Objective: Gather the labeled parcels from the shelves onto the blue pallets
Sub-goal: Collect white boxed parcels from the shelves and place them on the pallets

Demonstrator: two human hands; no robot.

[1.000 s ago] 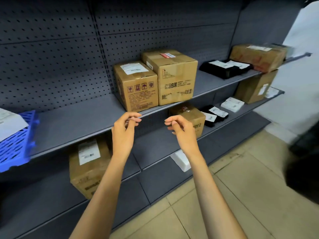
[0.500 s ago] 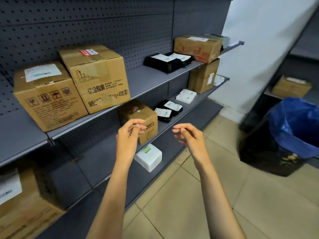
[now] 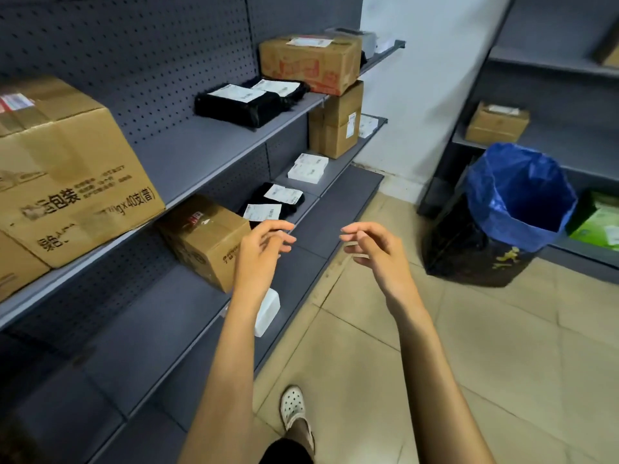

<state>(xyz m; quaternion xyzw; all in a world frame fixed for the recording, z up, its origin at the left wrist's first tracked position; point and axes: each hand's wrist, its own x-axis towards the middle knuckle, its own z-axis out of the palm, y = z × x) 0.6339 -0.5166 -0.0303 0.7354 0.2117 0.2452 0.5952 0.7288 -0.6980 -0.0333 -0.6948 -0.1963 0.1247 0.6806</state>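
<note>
Parcels (image 3: 204,239) nearer than before | left grip (image 3: 259,251) loose, empty | right grip (image 3: 371,246) same

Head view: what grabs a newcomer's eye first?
Two bare hands, left and right, raised mid-frame with loosely curled fingers, holding nothing. Beside them on the left, grey metal shelves carry labeled brown cardboard boxes and black mailer bags. A blue-lined black bin stands right.

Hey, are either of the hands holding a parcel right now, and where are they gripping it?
Nothing is held. The left hand and right hand both hover with loosely curled fingers in front of the shelves, touching no parcel.
</note>
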